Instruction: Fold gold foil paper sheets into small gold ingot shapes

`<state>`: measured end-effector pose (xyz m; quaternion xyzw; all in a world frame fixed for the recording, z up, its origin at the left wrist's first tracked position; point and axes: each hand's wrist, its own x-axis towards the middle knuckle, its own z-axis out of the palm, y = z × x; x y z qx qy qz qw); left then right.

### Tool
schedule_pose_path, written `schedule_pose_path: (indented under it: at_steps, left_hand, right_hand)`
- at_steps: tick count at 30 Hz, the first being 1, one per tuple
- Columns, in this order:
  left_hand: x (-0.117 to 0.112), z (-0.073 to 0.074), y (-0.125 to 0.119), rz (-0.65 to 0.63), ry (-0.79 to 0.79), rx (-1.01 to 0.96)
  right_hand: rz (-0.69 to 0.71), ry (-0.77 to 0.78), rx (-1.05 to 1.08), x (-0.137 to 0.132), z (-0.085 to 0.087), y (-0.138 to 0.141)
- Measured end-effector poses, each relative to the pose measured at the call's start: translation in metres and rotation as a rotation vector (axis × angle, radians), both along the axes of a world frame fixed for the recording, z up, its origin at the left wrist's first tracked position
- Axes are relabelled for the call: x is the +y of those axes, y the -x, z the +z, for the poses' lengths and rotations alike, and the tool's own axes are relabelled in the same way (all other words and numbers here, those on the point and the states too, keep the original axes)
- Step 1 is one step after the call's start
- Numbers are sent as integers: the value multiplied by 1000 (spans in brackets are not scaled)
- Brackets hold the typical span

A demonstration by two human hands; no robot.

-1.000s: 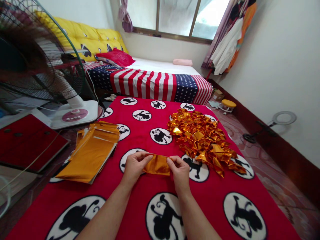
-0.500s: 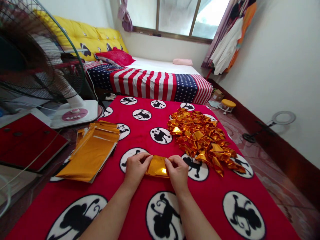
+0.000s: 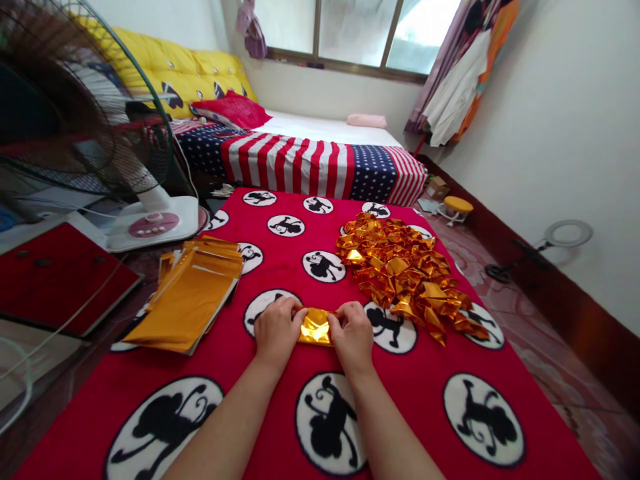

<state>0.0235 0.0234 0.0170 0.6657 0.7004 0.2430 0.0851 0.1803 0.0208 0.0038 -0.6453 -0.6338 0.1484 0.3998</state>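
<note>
A shiny gold foil paper [image 3: 316, 325], folded to a narrow strip, lies low over the red cloth [image 3: 240, 413] in the middle. My left hand [image 3: 279, 330] grips its left end between thumb and fingers. At the right end my right hand [image 3: 353, 333] pinches it the same way; both hands partly hide the ends. To the left is a stack of flat gold foil sheets [image 3: 185, 303] with pale edges. A heap of folded gold foil pieces [image 3: 400, 267] spreads over the cloth to the right.
An electric fan [image 3: 150, 223] with blurred blades stands at the left, beside a red panel [image 3: 60, 280]. Behind the cloth is a bed with a flag-patterned cover [image 3: 300, 160]. On the right floor are a yellow stool [image 3: 457, 205] and a ring light [image 3: 567, 233].
Both hands have curled further around the foil paper's ends. The foil between them now looks narrower and more creased. The view has shifted slightly.
</note>
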Motion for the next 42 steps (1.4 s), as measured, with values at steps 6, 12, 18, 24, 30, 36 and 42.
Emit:
schedule_pose_path:
  at_steps: [6, 12, 18, 24, 30, 36, 42]
  left_hand:
    - [-1, -1, -3, -69, -108, 93]
    - [1, 0, 3, -341, -87, 149]
    - [-10, 3, 11, -356, -28, 77]
    - [-23, 1, 15, -365, -6, 22]
    - [-21, -3, 26, -407, 37, -54]
    - [-15, -3, 30, -441, 61, -95]
    - [-17, -5, 24, -366, 27, -75]
  right_hand:
    - [-9, -6, -75, -4, 5, 2]
    - [79, 86, -215, -8, 4, 1]
    - [59, 158, -257, -12, 10, 5]
    - [29, 138, -315, -21, 11, 16]
    - [116, 115, -243, -32, 10, 0]
    - [179, 174, -150, -32, 8, -23]
    - [156, 132, -167, -33, 15, -24]
